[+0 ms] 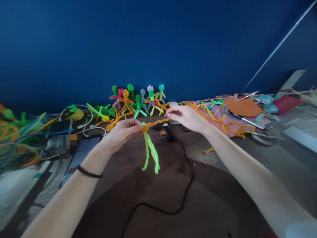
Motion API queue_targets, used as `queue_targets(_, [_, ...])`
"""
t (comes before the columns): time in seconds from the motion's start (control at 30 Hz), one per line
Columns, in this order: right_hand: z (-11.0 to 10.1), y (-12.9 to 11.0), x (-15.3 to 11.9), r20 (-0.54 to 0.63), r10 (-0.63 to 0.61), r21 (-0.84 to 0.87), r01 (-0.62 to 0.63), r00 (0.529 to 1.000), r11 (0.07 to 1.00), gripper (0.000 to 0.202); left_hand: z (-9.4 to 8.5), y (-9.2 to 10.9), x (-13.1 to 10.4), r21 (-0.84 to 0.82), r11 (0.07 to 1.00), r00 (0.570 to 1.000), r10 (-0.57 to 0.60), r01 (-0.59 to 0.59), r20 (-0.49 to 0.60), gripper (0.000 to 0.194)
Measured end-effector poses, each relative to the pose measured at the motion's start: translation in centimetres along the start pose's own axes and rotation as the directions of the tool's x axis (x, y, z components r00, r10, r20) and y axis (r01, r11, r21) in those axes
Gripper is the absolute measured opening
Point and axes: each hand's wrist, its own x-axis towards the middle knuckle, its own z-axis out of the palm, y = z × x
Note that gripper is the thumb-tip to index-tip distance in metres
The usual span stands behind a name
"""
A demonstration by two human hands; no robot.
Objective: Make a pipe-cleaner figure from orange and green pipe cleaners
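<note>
Between thumb and fingers, my left hand pinches a small pipe cleaner figure at its top. Two lime-green strands hang down from it as legs, and orange pipe cleaner is wound around its upper part. From there an orange pipe cleaner stretches to the right. Its far end is pinched in the fingertips of my right hand. Just behind the stretched strand lies a black glue gun on the dark table, partly hidden by it.
Several finished pipe cleaner figures stand against the blue wall. Two phones and loose pipe cleaners lie at left. More pipe cleaners, orange sheet and scissors are at right. A black cord crosses the front.
</note>
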Motion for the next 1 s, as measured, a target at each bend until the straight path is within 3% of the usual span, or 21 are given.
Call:
queue_targets(0.07, [0.6,-0.8,-0.2,-0.272,-0.225,-0.246,0.159,0.936,0.956,0.013,0.0,-0.2,0.1,-0.066,0.998,1.0,0.02,-0.021,-0.013,0.018])
queue_targets(0.1, [0.9,-1.2,-0.4,-0.32,-0.331,-0.328,0.224,0.888,0.918,0.014,0.0,-0.2,0.1,-0.078,0.997,1.0,0.027,-0.028,-0.013,0.017])
queue_targets(0.2, [2.1,-2.2,-0.9,-0.229,-0.559,-0.409,0.443,0.797,0.798,0.016,0.2,-0.3,0.0,-0.084,0.995,0.999,0.047,-0.046,0.007,0.015])
queue_targets(0.3, [3.1,-2.6,-1.3,-0.144,-0.599,-0.376,0.517,0.788,0.769,0.015,0.4,-0.2,-0.3,-0.11,0.991,0.994,0.083,-0.075,0.067,0.014])
queue_targets(0.37, [3.5,-2.7,-1.4,-0.168,-0.531,-0.266,0.481,0.83,0.835,0.014,0.4,-0.1,-0.5,-0.124,0.987,0.987,0.119,-0.104,0.112,0.012])
queue_targets(0.47, [3.5,-2.8,-1.4,-0.144,-0.338,0.071,0.35,0.93,0.934,0.012,0.4,-0.1,-0.7,-0.153,0.978,0.971,0.164,-0.138,0.171,0.01])
queue_targets(0.57, [3.4,-3.0,-1.3,-0.024,-0.174,0.36,0.171,0.984,0.917,0.011,0.3,-0.3,-0.7,-0.187,0.965,0.954,0.22,-0.182,0.205,0.011])
queue_targets(0.67, [3.5,-3.0,-1.1,0.087,-0.102,0.531,0.041,0.991,0.847,0.011,0.3,-0.5,-0.6,-0.221,0.947,0.928,0.286,-0.235,0.237,0.011])
queue_targets(0.87, [3.8,-2.5,-1.1,0.283,-0.096,0.733,-0.151,0.954,0.663,0.013,0.6,-0.7,-0.6,-0.265,0.932,0.891,0.327,-0.249,0.314,0.008])
queue_targets(1.0, [3.7,-2.3,-1.1,0.331,-0.138,0.761,-0.178,0.933,0.624,0.011,0.9,-0.6,-0.9,-0.263,0.942,0.905,0.286,-0.206,0.315,0.007])
